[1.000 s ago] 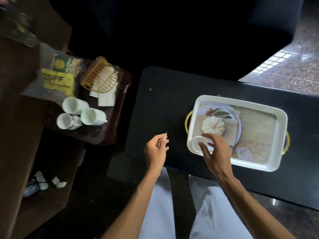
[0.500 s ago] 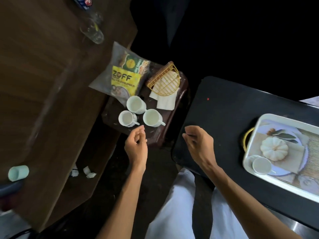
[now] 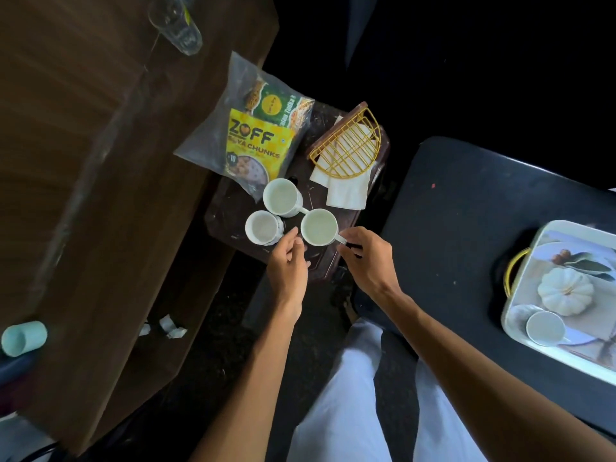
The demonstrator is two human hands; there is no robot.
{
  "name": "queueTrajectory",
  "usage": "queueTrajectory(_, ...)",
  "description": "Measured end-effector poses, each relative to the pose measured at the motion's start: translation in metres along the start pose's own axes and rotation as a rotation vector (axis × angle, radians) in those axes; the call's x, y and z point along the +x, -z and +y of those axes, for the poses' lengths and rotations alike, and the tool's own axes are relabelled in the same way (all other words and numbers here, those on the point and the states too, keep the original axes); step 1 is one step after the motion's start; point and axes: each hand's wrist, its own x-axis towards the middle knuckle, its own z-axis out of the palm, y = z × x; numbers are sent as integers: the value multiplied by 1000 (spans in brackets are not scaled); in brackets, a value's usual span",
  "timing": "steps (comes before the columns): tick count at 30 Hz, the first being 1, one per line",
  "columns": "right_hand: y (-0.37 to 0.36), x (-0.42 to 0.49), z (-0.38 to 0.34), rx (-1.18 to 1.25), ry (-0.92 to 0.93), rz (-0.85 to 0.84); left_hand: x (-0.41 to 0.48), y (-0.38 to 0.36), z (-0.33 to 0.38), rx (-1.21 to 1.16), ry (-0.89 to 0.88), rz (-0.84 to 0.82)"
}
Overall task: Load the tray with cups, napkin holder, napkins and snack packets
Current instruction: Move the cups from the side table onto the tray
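Three white cups stand on a small dark stool (image 3: 346, 261): a far cup (image 3: 282, 197), a left cup (image 3: 263, 227) and a right cup (image 3: 319, 227). My left hand (image 3: 288, 266) pinches at the left cup's handle. My right hand (image 3: 366, 261) pinches the right cup's handle. A clear bag of snack packets (image 3: 253, 138) lies behind the cups. The yellow wire napkin holder (image 3: 346, 145) lies on white napkins (image 3: 348, 193). The white tray (image 3: 520, 278), with a pumpkin picture, sits on the black table (image 3: 450, 211) at the right and holds one cup (image 3: 545, 328).
A brown wooden table (image 3: 83, 161) fills the left side, with a clear glass (image 3: 176, 25) at its far end and a pale green cup (image 3: 23, 338) near its front. Paper scraps (image 3: 171, 328) lie on the dark floor. My white-trousered legs are below.
Both hands have moved forward from the gap between the tables to the cups on the stool, and their fingers now close on two cup handles. The view shifted slightly left.
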Motion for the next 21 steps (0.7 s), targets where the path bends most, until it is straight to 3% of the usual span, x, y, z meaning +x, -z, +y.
queueTrajectory(9,-3,2,3,2,-58,62,-5,-3,-1,-38,22,-14)
queueTrajectory(16,34,-28,9,57,-45,99,-26,-17,2,-55,-24,-29)
queueTrajectory(21,91,-70,32,57,-53,126,-62,-54,2,-7,-56,-178)
